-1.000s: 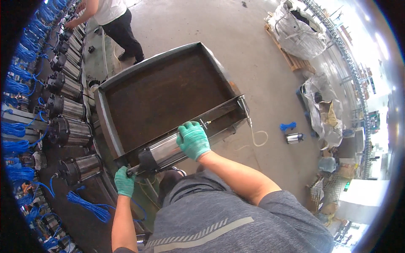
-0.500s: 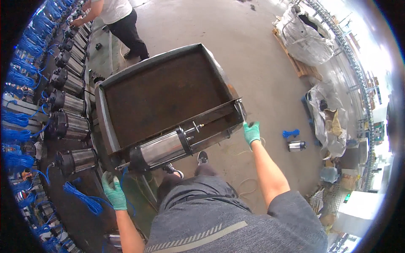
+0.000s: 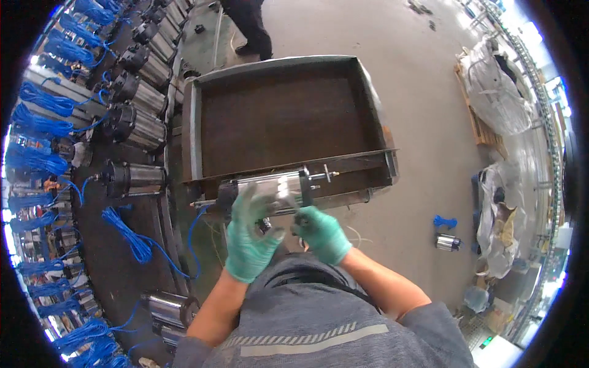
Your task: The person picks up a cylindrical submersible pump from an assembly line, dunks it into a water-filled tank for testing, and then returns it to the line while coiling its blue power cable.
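A shiny steel cylindrical motor [image 3: 270, 186] with black end caps lies across the near side of a brown metal bin [image 3: 195, 132]. A rod with a small crossbar sticks out of its right end. My left hand [image 3: 250, 236], in a green glove and somewhat blurred, is raised in front of the motor's left half, thumb and fingers apart. My gloved right hand [image 3: 323, 234] is curled closed just below the motor's right end; a thin shiny piece seems to rise from it, too smeared to name. A blue cable [image 3: 191, 245] runs from the motor's left end.
Several similar motors [image 3: 144, 126] line the left side, beside many blue cable coils [image 3: 46, 126]. One coil [image 3: 132, 236] lies on the dark bench. A person's leg [image 3: 254, 27] stands beyond the bin. At right are white bulk bags [image 3: 497, 92] and a small motor [image 3: 448, 242] on the floor.
My right hand has come from the bin's right corner to the motor. My left hand has moved right, from beside the bench to in front of the motor. The whole view has shifted.
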Demonstrator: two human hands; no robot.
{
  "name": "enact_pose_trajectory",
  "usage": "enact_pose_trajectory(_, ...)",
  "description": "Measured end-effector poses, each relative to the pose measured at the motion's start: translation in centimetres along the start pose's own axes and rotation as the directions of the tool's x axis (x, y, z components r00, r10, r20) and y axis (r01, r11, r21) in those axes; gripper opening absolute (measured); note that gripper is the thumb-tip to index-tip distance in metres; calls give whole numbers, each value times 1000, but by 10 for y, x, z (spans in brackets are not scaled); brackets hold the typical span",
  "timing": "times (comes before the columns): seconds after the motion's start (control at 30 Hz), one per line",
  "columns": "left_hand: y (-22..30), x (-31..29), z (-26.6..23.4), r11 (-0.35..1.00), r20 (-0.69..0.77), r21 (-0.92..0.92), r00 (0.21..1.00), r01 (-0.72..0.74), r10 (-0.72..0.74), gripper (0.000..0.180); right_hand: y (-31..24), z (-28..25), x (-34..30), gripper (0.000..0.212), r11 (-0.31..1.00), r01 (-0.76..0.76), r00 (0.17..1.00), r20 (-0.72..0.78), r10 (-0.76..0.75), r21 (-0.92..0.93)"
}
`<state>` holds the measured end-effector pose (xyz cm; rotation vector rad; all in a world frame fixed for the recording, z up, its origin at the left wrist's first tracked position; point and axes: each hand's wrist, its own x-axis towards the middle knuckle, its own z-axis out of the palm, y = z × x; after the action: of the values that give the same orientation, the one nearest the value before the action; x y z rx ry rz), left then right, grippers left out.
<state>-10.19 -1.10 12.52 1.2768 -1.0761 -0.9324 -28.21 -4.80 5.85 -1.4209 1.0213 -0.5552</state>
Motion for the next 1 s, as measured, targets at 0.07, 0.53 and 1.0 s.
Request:
enact_pose_trajectory(0.07, 2, 5, 8, 998, -62, 63, 998, -31, 34, 55, 14, 34, 12, 25, 971, 180, 984, 22, -179, -160)
enact_pose_trajectory(0.53, -116, 0, -219, 605, -446, -753, 476, 258, -758, 25, -27, 7, 89, 34, 597, 469, 859, 179, -480, -651)
enact_pose_trajectory(1.0, -146, 19, -234, 511, -145, -533, 522, 675, -841, 27, 2, 7, 127, 43, 480, 359, 902, 165, -399, -801)
